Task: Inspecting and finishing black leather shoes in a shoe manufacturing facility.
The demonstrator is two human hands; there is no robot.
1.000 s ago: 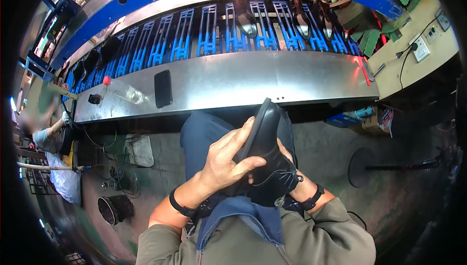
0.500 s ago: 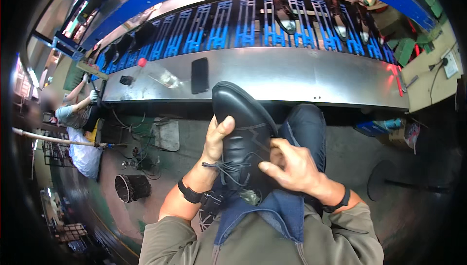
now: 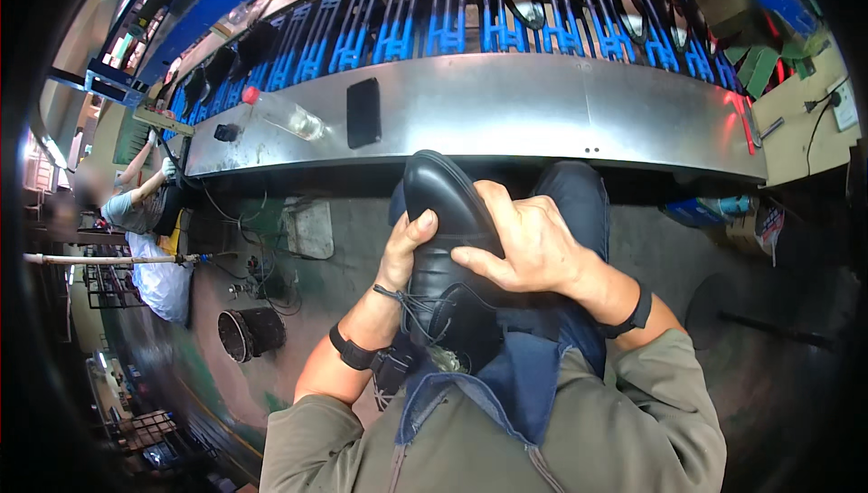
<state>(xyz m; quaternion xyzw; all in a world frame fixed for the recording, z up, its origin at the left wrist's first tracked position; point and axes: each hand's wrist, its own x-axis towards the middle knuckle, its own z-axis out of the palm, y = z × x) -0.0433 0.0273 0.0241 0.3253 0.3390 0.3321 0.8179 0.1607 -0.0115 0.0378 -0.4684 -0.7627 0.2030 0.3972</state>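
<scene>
A black leather lace-up shoe (image 3: 440, 193) is held over my lap, its toe pointing away from me toward the metal bench. My left hand (image 3: 404, 244) grips the shoe's left side, thumb lying on the upper. Across the shoe's right side lies my right hand (image 3: 533, 241), with the thumb over the vamp and the fingers along the outer edge, their tips partly hidden. Dark laces (image 3: 425, 308) hang loose on the near part of the shoe. Pale crumpled stuffing (image 3: 446, 359) shows by its opening.
Ahead runs a steel bench edge (image 3: 506, 113) carrying a black phone (image 3: 363, 113) and a clear bottle (image 3: 303, 122). Behind it, blue racks (image 3: 443, 32) hold several shoes. A black bucket (image 3: 251, 335) stands on the floor at left. Another person (image 3: 136, 208) works at far left.
My right hand has moved forward along the shoe, from beside the laces to its front half, and its fingers have spread over the side. The shoe has turned slightly more upright.
</scene>
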